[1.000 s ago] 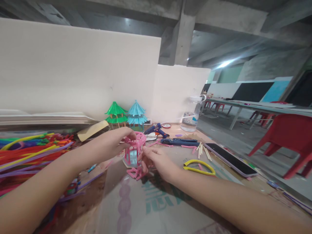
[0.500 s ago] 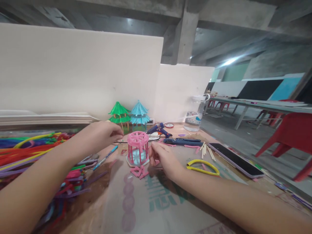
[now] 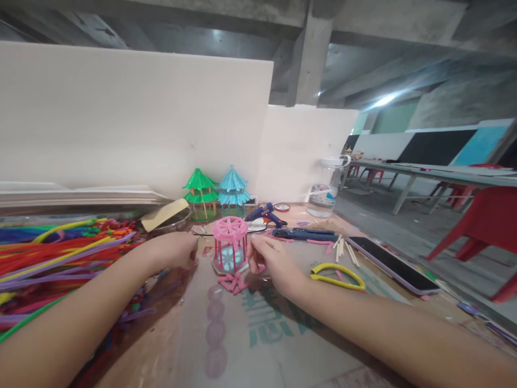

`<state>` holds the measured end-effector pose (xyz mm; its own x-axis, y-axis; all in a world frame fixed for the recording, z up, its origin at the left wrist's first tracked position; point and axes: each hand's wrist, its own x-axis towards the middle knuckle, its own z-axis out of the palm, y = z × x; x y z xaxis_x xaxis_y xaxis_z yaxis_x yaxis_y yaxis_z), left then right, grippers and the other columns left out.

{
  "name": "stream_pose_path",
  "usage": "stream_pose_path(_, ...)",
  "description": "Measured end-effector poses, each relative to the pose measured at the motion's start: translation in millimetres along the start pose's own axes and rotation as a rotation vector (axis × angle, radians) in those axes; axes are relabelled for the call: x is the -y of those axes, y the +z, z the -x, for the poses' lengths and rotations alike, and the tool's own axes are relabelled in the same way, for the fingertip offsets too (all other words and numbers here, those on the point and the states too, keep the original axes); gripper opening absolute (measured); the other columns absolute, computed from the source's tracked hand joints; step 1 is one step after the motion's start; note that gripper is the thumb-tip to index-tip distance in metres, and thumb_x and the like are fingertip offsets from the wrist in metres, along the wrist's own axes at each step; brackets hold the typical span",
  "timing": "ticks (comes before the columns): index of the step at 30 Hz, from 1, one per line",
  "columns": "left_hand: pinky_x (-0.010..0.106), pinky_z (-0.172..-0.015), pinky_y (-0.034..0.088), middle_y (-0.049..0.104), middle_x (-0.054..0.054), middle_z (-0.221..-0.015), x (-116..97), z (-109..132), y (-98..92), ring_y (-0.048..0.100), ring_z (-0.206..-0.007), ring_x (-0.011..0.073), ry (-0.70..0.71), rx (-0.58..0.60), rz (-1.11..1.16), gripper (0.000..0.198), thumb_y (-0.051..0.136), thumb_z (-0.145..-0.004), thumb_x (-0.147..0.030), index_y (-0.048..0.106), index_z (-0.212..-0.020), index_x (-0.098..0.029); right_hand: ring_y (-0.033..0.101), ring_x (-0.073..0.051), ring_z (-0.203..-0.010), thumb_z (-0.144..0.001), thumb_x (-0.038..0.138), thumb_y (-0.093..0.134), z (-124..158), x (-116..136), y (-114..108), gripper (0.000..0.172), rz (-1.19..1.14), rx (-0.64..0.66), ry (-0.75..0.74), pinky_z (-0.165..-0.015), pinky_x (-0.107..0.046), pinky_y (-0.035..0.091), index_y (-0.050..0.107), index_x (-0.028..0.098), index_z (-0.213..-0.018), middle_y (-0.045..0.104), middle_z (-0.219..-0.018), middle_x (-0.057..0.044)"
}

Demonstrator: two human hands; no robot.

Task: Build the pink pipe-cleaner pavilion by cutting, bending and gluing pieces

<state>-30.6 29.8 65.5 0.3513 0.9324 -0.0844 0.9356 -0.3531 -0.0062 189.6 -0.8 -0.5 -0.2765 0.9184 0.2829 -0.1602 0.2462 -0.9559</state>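
A small pink pavilion frame [image 3: 230,229] stands upright on a pale blue-patterned base, with spoked rings on thin pink posts. My left hand [image 3: 177,251] is low over the table to its left, fingers curled together; whatever they hold is hidden. Just right of the frame, my right hand [image 3: 272,261] has its fingers pinched, and I cannot make out what is between them. Short pink strips [image 3: 233,283] lie in front of the frame, between the hands.
Green [image 3: 201,194] and blue [image 3: 233,191] pavilion models stand behind. A glue gun [image 3: 266,215], utility knife [image 3: 305,235], yellow loop [image 3: 339,276], phone [image 3: 391,264] and water bottle [image 3: 323,188] lie or stand rightward. Coloured pipe cleaners [image 3: 60,253] heap at left, near a bowl [image 3: 173,220].
My left hand has dropped toward the table and slightly left, covering where the blue pen lay. The bowl and yellow card behind it now show. My right hand stays beside the frame.
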Motion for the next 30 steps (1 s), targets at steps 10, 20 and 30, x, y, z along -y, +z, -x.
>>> stream_pose_path(10, 0.026, -0.053, 0.042, 0.06, -0.001, -0.061, -22.9, 33.2, -60.5, 0.056, -0.055, 0.0168, 0.074, -0.156, 0.366, 0.026, 0.048, -0.071, -0.045, 0.059, -0.075, -0.022, 0.043, -0.011, -0.047, -0.08, 0.063, 0.051, 0.9, 2.3, 1.7, 0.046, 0.083, -0.012, -0.065, -0.051, -0.025, 0.034, 0.049, 0.021, -0.061, 0.047, -0.047, 0.004)
stream_pose_path(20, 0.029, -0.062, 0.051, 0.07, 0.0, -0.074, -16.9, 10.5, -25.8, 0.068, -0.075, 0.0226, 0.01, -0.01, 0.595, 0.024, 0.052, -0.064, -0.045, 0.055, -0.072, -0.023, 0.049, -0.011, -0.051, -0.065, 0.025, 0.06, -23.1, -11.4, -10.9, 0.017, 0.116, -0.212, 0.057, -0.049, -0.025, 0.042, 0.052, 0.02, -0.08, 0.051, -0.066, 0.006)
stream_pose_path(30, 0.029, -0.059, 0.052, 0.067, 0.0, -0.065, 2.9, -5.1, -22.7, 0.066, -0.068, 0.0218, -0.007, -0.201, 0.646, 0.023, 0.054, -0.059, -0.045, 0.055, -0.064, -0.022, 0.056, -0.012, -0.058, -0.069, 0.023, 0.061, -33.8, -3.2, -22.9, 0.014, 0.313, -0.12, 0.036, -0.057, -0.026, 0.047, 0.05, 0.021, -0.079, 0.053, -0.065, 0.006)
